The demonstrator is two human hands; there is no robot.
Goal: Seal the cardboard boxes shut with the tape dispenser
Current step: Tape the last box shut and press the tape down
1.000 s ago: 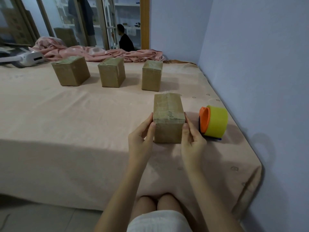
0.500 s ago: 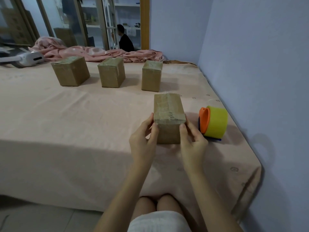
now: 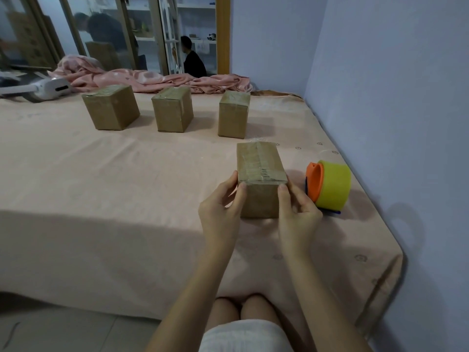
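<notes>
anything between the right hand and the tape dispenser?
Nothing visible. The right hand holds the near cardboard box; the tape dispenser lies on the bedsheet just to its right, with no object between.

setting: a home bedroom, used for packing. evidence: wide bed (image 3: 106,224) under a peach sheet, set against pale blue walls (image 3: 396,97); crumpled pink blanket (image 3: 142,80) along the far edge; white handheld appliance (image 3: 50,88) at far left; glass sliding doors (image 3: 114,34) behind, with white shelves (image 3: 195,24) and a seated person (image 3: 193,59) beyond; tiled floor (image 3: 63,331) below.
</notes>
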